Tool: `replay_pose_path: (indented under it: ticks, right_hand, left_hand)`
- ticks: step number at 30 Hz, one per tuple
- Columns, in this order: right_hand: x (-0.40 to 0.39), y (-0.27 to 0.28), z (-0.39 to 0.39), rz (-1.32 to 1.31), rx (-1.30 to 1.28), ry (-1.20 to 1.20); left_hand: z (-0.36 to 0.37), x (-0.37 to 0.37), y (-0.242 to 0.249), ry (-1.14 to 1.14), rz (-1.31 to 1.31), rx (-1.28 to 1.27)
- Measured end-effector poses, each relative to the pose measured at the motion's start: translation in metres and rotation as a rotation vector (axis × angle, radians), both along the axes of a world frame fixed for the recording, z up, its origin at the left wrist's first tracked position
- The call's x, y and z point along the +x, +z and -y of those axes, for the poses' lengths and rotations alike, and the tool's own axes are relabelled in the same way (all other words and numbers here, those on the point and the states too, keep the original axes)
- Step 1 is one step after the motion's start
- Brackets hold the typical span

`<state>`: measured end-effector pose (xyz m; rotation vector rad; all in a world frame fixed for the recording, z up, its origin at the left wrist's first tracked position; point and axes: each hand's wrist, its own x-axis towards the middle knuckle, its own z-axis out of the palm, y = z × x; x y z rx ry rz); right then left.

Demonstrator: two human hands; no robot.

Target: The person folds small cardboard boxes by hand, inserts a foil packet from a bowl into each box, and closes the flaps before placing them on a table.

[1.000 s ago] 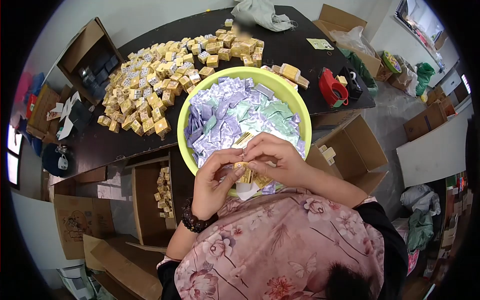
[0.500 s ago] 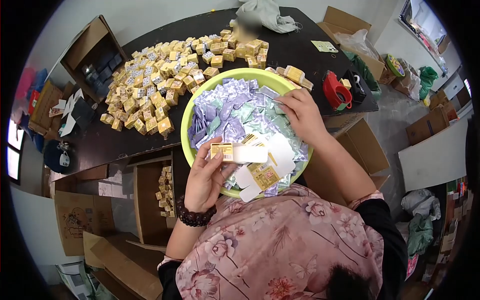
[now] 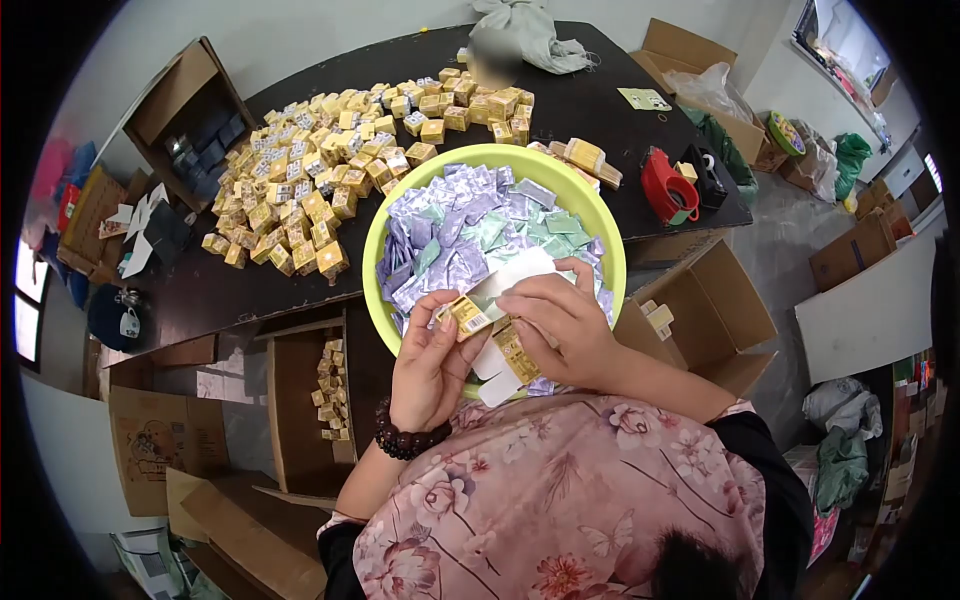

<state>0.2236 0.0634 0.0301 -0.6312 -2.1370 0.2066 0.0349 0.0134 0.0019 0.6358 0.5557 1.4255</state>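
Observation:
My left hand (image 3: 422, 362) is closed around a small yellow-and-white carton (image 3: 467, 317), tilted over the near part of a lime-green basin (image 3: 373, 255). At the carton's upper right end, the bent fingers of my right hand (image 3: 565, 325) press together; what they pinch is hidden. Purple sachets (image 3: 455, 250) and green sachets (image 3: 560, 225) fill the basin. Unfolded carton blanks (image 3: 512, 355), yellow and white, lie on the sachets below my right hand, which partly covers them.
Many small yellow boxes (image 3: 300, 190) are heaped on the black table (image 3: 270, 315). To the right are a red tape dispenser (image 3: 663, 188) and a stack of carton blanks (image 3: 590, 160). An open cardboard box (image 3: 715, 305) stands right of the basin, and a drawer (image 3: 300, 400) below holds more boxes.
My right hand has come from the basin's far right side down to the carton in my left hand. The carton has tilted, and a yellow-and-white piece now shows in the right cardboard box.

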Motion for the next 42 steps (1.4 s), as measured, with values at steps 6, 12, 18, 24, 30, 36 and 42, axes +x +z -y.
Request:
replay_pose_path:
  ticks: [6,12,18,24,30,36,42]
  right_hand:
    - [0.006,-0.009,-0.008,0.072,0.073,0.277]
    - [0.000,-0.014,0.000,0.056,0.032,0.247]
    - [-0.006,-0.021,0.001,-0.184,-0.646,0.277]
    - [-0.013,-0.029,-0.004,-0.387,-0.506,0.362]
    - [-0.011,-0.017,-0.007,-0.467,-0.776,0.485]
    - [-0.013,-0.019,-0.010,-0.549,-0.994,0.523]
    - [-0.007,-0.018,-0.016,-0.403,-0.773,0.481]
  left_hand:
    - [0.001,0.000,-0.007,-0.329,0.094,-0.106]
    - [0.006,-0.004,-0.003,-0.348,0.141,-0.131]
    - [0.000,-0.002,-0.001,-0.244,-0.130,-0.086]
    - [0.004,0.005,0.008,-0.247,-0.058,-0.060]
    - [0.005,0.002,0.000,-0.226,0.044,-0.110]
    - [0.004,0.011,-0.005,-0.089,-0.127,-0.027]
    - [0.004,0.009,-0.003,-0.136,-0.058,-0.077]
